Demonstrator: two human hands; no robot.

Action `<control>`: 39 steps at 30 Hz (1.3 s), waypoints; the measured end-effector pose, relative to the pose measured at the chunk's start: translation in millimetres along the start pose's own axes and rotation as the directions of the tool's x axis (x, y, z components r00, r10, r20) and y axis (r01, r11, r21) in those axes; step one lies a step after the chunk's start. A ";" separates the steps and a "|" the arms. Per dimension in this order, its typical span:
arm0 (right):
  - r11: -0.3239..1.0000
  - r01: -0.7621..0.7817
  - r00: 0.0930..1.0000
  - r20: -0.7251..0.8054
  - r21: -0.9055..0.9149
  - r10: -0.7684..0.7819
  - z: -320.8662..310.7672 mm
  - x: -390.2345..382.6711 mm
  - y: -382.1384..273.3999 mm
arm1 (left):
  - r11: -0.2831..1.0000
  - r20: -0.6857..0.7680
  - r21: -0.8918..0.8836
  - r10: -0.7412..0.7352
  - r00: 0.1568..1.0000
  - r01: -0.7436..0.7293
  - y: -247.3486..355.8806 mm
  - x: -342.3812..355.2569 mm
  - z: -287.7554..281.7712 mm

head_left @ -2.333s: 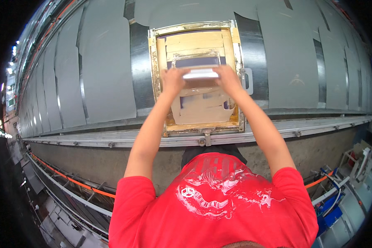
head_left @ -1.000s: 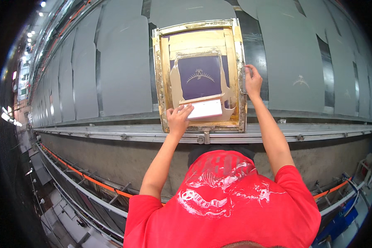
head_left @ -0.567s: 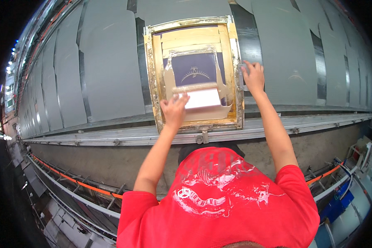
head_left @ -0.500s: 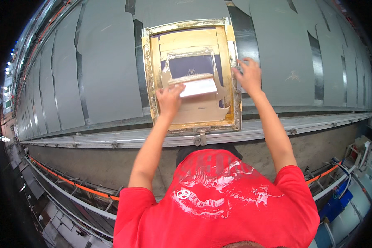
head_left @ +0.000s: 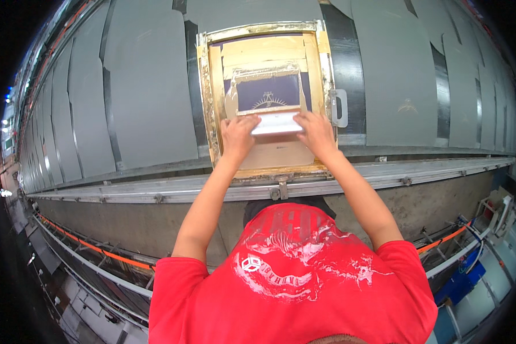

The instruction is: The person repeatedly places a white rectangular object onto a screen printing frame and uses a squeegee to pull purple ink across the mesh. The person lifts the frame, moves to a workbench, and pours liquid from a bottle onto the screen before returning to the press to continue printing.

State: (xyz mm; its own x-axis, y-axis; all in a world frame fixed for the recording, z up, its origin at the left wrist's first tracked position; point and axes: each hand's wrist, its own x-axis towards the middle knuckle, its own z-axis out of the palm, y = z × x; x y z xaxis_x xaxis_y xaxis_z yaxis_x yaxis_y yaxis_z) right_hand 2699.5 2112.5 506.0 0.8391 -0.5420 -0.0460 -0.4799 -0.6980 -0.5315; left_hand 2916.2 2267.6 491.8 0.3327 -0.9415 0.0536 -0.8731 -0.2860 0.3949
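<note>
A screen-printing frame [head_left: 204,97] with a worn, ink-crusted rim lies on the long table in front of me. Inside it, a dark purple mesh [head_left: 252,94] shows a pale sunburst-like design, bordered by yellowish tape. Beige ink [head_left: 275,156] covers the near part of the mesh. Across the middle lies a white-bodied squeegee [head_left: 276,124]. My left hand [head_left: 238,135] grips its left end, and my right hand [head_left: 317,133] is closed on its right end. The undersides of the fingers are hidden.
Grey flat sheets [head_left: 149,86] lie along the dark table on both sides; one at the right bears a small pale print. A metal rail [head_left: 212,194] runs along the near edge. A white handle-like bracket [head_left: 340,108] sits at the frame's right side. Behind me are orange-edged rails [head_left: 114,258].
My right hand has left the frame's right edge and taken hold of the squeegee's right end. The squeegee now lies level and slightly nearer, exposing more of the sunburst design.
</note>
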 end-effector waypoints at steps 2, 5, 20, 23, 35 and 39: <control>1.000 0.007 1.000 0.011 0.029 -0.008 3.8 -19.5 -8.2 | 0.999 0.000 0.034 0.011 1.000 -0.011 8.3 -22.9 -4.1; 1.000 0.009 1.000 0.008 -0.008 -0.009 -6.7 -5.3 -6.2 | 0.999 0.053 0.019 -0.030 0.998 0.029 3.0 -7.5 -15.0; 0.999 -0.035 0.998 -0.047 0.034 0.037 6.2 5.1 14.9 | 0.992 0.137 0.096 -0.095 0.986 0.082 7.6 22.4 -4.4; 0.995 0.079 0.995 0.056 0.064 -0.083 -0.4 -19.5 5.6 | 0.999 0.000 0.028 -0.038 0.999 0.038 11.1 -38.5 3.8; 0.809 -0.272 0.708 -0.461 0.521 0.535 0.0 48.9 95.6 | 0.995 -0.050 0.094 0.033 0.998 -0.029 20.5 -78.1 -6.3; 0.846 -0.219 0.696 -0.529 0.486 0.485 18.8 63.3 62.9 | 0.998 -0.071 0.050 -0.036 0.997 0.039 1.9 -95.7 -17.7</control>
State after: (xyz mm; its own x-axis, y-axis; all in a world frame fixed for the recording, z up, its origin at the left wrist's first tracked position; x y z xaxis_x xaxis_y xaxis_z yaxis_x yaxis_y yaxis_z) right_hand 2727.3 2043.0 453.7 0.2160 -0.9635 0.1579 -0.4656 -0.2438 -0.8508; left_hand 2889.0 2360.4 503.7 0.3878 -0.9158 0.1041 -0.8763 -0.3313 0.3499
